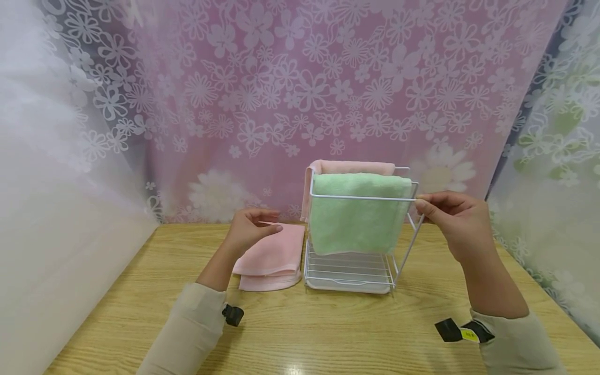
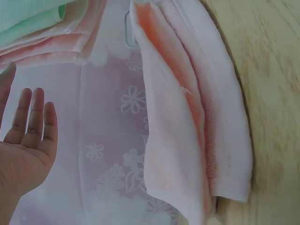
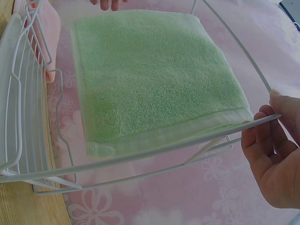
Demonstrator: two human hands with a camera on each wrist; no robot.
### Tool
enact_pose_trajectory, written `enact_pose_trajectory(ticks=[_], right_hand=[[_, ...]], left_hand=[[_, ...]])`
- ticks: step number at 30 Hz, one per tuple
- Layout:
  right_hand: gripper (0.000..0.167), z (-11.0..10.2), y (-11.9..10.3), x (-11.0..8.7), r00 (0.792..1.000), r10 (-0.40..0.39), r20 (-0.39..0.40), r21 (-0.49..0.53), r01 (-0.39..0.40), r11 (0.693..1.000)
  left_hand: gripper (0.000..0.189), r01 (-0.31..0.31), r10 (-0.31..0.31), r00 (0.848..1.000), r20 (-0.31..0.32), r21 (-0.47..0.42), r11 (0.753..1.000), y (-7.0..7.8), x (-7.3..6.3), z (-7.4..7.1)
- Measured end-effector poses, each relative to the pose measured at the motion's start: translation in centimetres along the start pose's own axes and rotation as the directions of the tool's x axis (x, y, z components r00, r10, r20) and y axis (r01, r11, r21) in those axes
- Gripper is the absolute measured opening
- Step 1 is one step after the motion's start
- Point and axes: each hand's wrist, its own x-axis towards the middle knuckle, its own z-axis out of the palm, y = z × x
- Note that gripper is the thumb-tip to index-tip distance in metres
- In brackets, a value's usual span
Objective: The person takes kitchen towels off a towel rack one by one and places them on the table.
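Observation:
A white wire rack (image 1: 394, 284) stands on the table, its slatted base over a white tray. My right hand (image 1: 461, 224) pinches the upper right corner of its front bar; the right wrist view shows thumb and fingers round that bar. A green towel (image 1: 361, 219) hangs folded over a bar just behind the front one. Behind it a pink towel (image 1: 356, 166) drapes over the rear bar. My left hand (image 1: 250, 229) hovers with fingers extended, holding nothing, above a folded pink towel (image 2: 173, 131) that lies left of the rack.
The wooden table (image 1: 281, 333) backs onto a pink flowered curtain (image 1: 290, 94). Pale sheeting hangs at the left (image 1: 70, 182) and a flowered curtain (image 1: 562, 172) at the right. Black straps sit on both wrists.

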Motion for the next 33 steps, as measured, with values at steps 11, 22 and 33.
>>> enact_pose_trajectory(ticks=[11,22,33], right_hand=[[0.008,0.0,-0.2,0.0,1.0,-0.003,-0.009,-0.012,0.002,1.0],[0.008,0.0,-0.2,0.0,1.0,0.001,-0.011,-0.01,-0.002,1.0],[0.009,0.0,0.1,-0.1,1.0,-0.014,0.012,-0.001,0.014,1.0]], left_hand=[[0.036,-0.088,0.089,0.996,0.033,-0.005,0.996,1.6,-0.3,1.1],[0.034,-0.133,0.134,0.989,0.055,-0.022,0.991,2.7,-0.4,1.8],[0.038,-0.113,0.116,0.989,0.097,-0.032,0.993,4.0,-0.7,2.5]])
